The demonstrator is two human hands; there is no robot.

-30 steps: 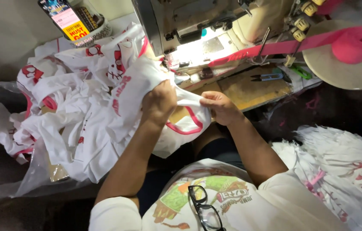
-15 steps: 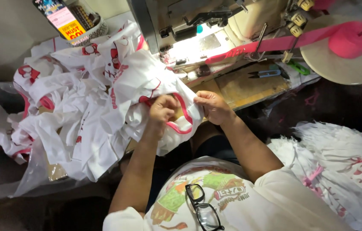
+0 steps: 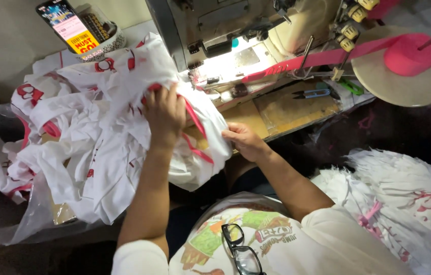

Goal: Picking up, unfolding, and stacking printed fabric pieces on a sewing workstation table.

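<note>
The white garment (image 3: 195,153), soft cloth with pink binding along its edge and small red prints, hangs crumpled off the desk (image 3: 281,109) front, just before the sewing machine (image 3: 225,35). The left hand (image 3: 164,113) presses into it, fingers closed on a fold; the right hand (image 3: 243,141) pinches its lower edge. One heap of similar pieces (image 3: 62,137) lies left, another stack (image 3: 404,198) right. One pink tape spool (image 3: 411,53) sits on a round disc.

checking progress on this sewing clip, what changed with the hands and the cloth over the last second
The left hand moved up toward the sewing machine, pushing the white garment with pink trim onto the pile. The right hand still pinches its edge. The pink tape spool and snips stayed put.
</note>
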